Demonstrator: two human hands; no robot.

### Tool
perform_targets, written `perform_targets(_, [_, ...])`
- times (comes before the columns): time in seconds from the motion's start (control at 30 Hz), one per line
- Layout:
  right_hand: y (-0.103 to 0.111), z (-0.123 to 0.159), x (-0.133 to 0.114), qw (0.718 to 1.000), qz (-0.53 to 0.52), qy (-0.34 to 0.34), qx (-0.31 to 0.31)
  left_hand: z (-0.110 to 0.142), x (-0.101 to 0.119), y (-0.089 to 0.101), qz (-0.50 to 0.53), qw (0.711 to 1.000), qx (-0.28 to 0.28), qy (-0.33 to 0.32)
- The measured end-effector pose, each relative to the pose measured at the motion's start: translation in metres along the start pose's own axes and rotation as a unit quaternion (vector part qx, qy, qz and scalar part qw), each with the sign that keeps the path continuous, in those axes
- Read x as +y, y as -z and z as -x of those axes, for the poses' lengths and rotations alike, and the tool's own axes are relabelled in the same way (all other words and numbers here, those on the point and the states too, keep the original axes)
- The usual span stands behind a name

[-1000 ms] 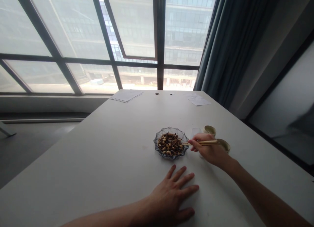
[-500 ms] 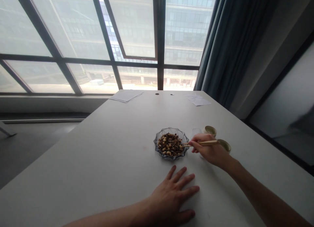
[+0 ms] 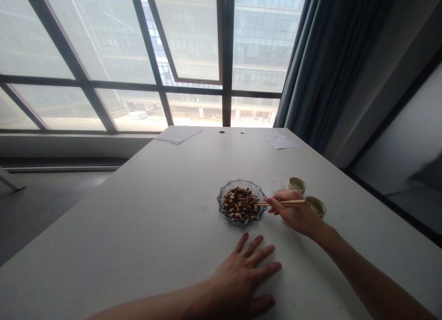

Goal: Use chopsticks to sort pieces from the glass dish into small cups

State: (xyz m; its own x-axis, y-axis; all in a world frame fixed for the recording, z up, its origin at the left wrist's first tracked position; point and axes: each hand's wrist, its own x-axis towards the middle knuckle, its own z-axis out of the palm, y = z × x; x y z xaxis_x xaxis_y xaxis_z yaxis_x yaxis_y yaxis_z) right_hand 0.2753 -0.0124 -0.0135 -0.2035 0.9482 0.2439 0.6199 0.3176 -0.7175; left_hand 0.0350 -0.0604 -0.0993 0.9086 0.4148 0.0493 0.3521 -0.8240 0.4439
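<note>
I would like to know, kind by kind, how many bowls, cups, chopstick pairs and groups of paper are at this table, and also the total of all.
Glass bowl: 1
Cups: 2 (farther cup, nearer cup)
Chopstick pair: 1
Groups of paper: 2 (left group, right group)
Total: 6
</note>
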Motion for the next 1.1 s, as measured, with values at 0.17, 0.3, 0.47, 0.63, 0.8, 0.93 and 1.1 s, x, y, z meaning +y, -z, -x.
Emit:
perform_targets(0.17, [-0.002, 0.001, 0.002, 1.000, 0.013, 0.012, 0.014, 0.000, 0.001, 0.001, -0.007, 1.000, 0.002, -0.002])
perform_targets(0.3, [-0.003, 0.003, 0.002, 1.000, 0.003, 0.013, 0.013, 0.001, 0.001, 0.001, -0.008, 1.000, 0.003, -0.002])
perform_targets(0.47, [-0.003, 0.002, 0.002, 1.000, 0.010, 0.022, 0.015, 0.000, 0.001, -0.001, -0.007, 1.000, 0.004, 0.003])
perform_targets(0.63, [-0.005, 0.002, 0.004, 1.000, 0.010, 0.017, 0.013, 0.000, 0.001, 0.002, 0.000, 1.000, 0.000, 0.002])
perform_targets(0.8, [-0.005, 0.004, 0.005, 0.999, 0.014, 0.030, 0.016, 0.000, 0.001, 0.002, 0.002, 1.000, 0.000, 0.003])
perform_targets(0.93, [-0.002, 0.005, 0.001, 0.998, 0.034, 0.047, 0.027, 0.001, 0.002, 0.001, -0.002, 1.000, 0.001, 0.002])
perform_targets(1.1, [0.005, 0.009, -0.008, 0.996, 0.061, 0.063, 0.033, 0.001, 0.002, 0.002, -0.008, 1.000, 0.005, -0.001])
